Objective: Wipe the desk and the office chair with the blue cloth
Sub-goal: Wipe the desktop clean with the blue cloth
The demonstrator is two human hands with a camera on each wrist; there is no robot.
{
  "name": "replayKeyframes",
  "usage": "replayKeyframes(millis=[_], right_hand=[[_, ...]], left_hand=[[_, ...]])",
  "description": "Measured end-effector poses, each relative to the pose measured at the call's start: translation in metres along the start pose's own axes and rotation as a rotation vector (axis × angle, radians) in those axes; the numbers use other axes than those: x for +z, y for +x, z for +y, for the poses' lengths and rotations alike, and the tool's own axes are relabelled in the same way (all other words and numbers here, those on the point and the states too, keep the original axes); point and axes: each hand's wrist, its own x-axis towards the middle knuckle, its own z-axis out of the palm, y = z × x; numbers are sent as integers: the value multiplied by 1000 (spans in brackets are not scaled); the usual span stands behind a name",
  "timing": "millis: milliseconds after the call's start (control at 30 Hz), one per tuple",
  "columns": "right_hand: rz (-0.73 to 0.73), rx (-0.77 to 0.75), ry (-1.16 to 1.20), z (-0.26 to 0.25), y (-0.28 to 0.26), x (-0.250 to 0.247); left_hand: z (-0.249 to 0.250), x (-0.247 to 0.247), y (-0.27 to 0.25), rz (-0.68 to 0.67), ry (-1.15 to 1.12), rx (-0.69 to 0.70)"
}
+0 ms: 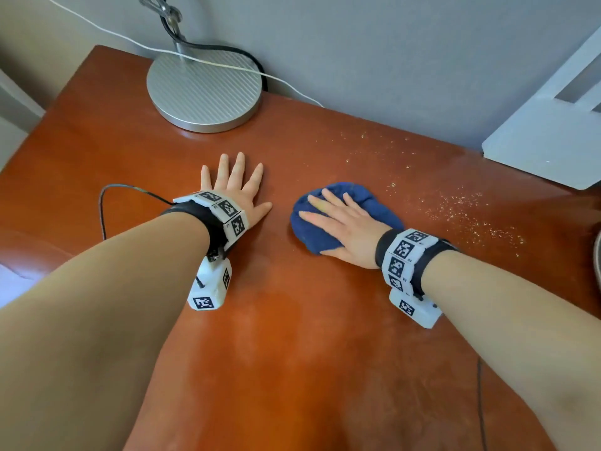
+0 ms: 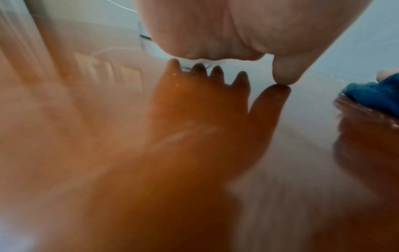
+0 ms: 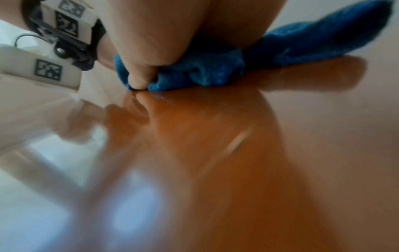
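Bench fills most of my head view, a glossy red-brown top set against a grey wall. At the far right a white panel rests on it, cut off by the frame, so I cannot tell what it is. A round silver lamp base stands at the far left, its stem leaving the picture, with a white cable lying across it. Pale crumbs are scattered to the right of the blue cloth, which lies bunched mid-bench. Both wrist views are blurred and mostly reflections. My right hand presses flat on the cloth, fingers straight and thumb at its near edge, an open grip. My left hand lies spread and open on bare wood just beside it.
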Motion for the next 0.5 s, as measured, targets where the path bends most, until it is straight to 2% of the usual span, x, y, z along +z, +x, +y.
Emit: replayKeyframes(millis=[133, 233, 333, 433, 500], right_hand=[[44, 219, 75, 37, 27, -25], [171, 432, 157, 75, 53, -44], [301, 581, 273, 99, 71, -66], [532, 667, 480, 96, 76, -92], [653, 626, 536, 87, 72, -106]], left_hand=[[0, -5, 8, -114, -8, -12], [-1, -6, 11, -146, -11, -16], [-3, -6, 11, -148, 7, -5], [-4, -5, 12, -148, 9, 0], [-3, -5, 12, -148, 12, 1]])
